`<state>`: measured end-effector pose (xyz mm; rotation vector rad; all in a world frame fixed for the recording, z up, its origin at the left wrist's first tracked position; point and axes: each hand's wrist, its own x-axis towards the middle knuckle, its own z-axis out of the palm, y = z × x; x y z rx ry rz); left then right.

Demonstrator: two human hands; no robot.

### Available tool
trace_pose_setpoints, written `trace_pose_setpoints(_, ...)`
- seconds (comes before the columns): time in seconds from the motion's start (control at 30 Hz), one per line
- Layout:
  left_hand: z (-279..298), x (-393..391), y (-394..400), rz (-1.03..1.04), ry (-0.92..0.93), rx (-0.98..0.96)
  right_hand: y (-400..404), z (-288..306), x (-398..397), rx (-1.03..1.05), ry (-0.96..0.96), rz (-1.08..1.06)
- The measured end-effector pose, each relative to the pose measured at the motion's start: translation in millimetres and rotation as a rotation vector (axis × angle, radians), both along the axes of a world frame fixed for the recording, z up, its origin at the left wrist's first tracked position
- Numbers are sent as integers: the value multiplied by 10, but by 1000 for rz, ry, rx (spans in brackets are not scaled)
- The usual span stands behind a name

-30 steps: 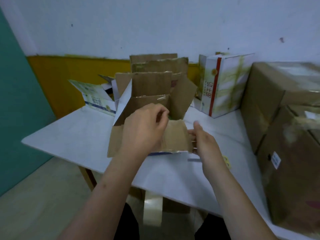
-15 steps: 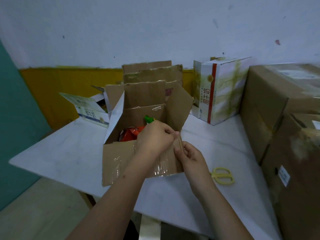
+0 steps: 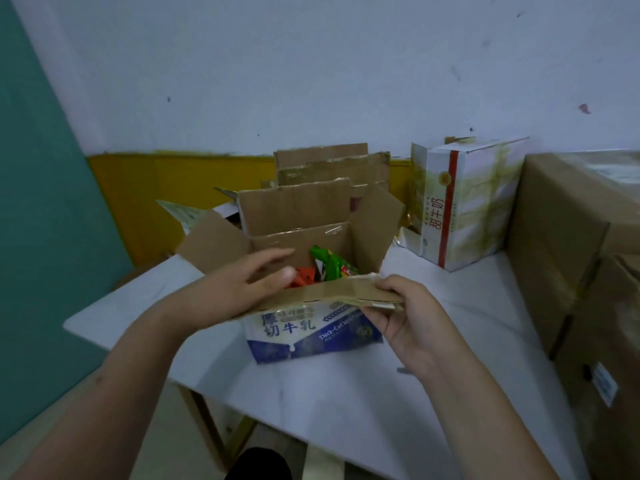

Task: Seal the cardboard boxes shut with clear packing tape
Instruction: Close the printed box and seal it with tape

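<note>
White table | left hand flat, open | right hand pinching corrugated flap

Dim, bluish, even light; soft focus, perhaps motion blur; edges bowed.

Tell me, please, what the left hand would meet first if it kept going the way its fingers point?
Probably the snack packets inside the open box: the left hand points right and slightly away over the opening. Depth is unclear, so it might pass above them toward the right flap.
</note>
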<state>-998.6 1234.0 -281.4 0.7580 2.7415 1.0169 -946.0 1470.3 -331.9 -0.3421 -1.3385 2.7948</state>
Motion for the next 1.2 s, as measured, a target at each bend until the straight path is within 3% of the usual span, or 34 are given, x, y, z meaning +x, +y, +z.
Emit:
trace_pose_setpoints(0.07, 30, 103, -7, -120, -100, -60, -45, 53, -18, -28, -23, -31)
trace_pose_setpoints(0.13, 48, 63, -8, -113, -3, -206, -66, 98, -51, -30, -40, -66)
trace_pose_setpoints(0.2, 126, -41, -53, -26, 85, -206, -74, 117, -82, 28, -32, -48)
trace_pose_setpoints(0.27, 228, -155, -125, 66, 109, -102, -63, 102, -155, 277, -29, -12)
trace_pose_setpoints(0.4, 314, -433, -188, 307, 185, 42, -7, 43, -289, 980, 22, 51)
trace_pose_setpoints(0.53, 78, -700, -193, 511, 318, 150, 65, -34, -433, 1314, 116, 19)
trace_pose_setpoints(0.63, -203, -802, -259, 575, 348, 254, 64, -90, -542, 1383, 102, -59)
trace_pose_setpoints(0.7, -357, -867, -283, 571, 385, 217, 40, -147, -581, 1471, 87, -125)
trace_pose_setpoints(0.83, -513, -966, -217, 591, 531, -78, -31, -210, -627, 1650, 31, -251)
trace_pose_setpoints(1.0, -679, -938, -99, 516, 659, -275, -92, -258, -618, 1668, 3, -411)
trace_pose_setpoints(1.2, -731, -948, -112, 460, 379, -484, -49, -326, -624, 1651, 67, -368)
